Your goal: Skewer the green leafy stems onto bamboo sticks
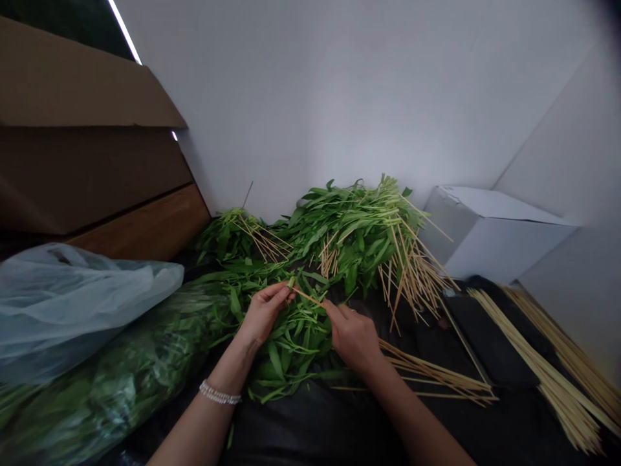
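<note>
Black sheeting (310, 433) under loose leafy greens (291, 349), bamboo skewers (548, 369) and a plastic-bagged bundle of greens (111, 388)

Two hands showing: left hand (264, 316) and right hand (354, 336) sharing one bamboo skewer (308, 296); one beaded bracelet (220, 392) circling wrist; one white box (490, 236) standing by wall; one plastic bag (72, 304) lying left; two skewer bundles (546, 369) lying right.
</note>
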Tool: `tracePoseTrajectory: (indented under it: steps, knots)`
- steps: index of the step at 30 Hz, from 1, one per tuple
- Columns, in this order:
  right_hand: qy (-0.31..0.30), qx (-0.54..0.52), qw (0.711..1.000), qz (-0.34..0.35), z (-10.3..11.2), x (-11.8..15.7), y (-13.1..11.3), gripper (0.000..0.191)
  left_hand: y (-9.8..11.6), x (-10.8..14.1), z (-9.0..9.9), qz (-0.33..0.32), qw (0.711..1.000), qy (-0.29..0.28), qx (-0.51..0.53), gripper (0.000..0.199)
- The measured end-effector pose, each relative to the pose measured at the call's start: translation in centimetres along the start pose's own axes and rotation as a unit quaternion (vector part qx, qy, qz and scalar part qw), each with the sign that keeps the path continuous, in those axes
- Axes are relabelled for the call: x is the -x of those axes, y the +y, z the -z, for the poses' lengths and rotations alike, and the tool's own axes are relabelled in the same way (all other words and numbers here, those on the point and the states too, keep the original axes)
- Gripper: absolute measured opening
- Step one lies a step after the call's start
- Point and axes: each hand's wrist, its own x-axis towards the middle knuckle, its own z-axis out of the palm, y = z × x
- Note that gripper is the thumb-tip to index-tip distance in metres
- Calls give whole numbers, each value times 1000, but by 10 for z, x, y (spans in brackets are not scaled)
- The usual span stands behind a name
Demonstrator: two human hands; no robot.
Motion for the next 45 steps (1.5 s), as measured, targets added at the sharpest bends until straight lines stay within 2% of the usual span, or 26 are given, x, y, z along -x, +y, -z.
tracePoseTrajectory:
  steps: [9, 17, 35, 41, 45]
  knots:
    - [32, 10, 999, 10, -5, 2, -1, 39, 0, -2, 5, -14, 999, 15, -33, 33]
    - [40, 8, 999, 19, -7, 4, -2, 39, 0, 2, 3, -19, 996, 4, -89, 32]
    - [83, -10, 996, 39, -8, 5, -5, 33, 6, 3, 1, 8, 999, -28, -45, 25]
    - [99, -14, 994, 49, -9, 6, -6, 32, 7, 4, 2, 3, 997, -30, -65, 26]
    - [78, -25, 995, 62, -11, 5, -11, 34, 1, 10, -5, 13, 986, -104, -132, 24]
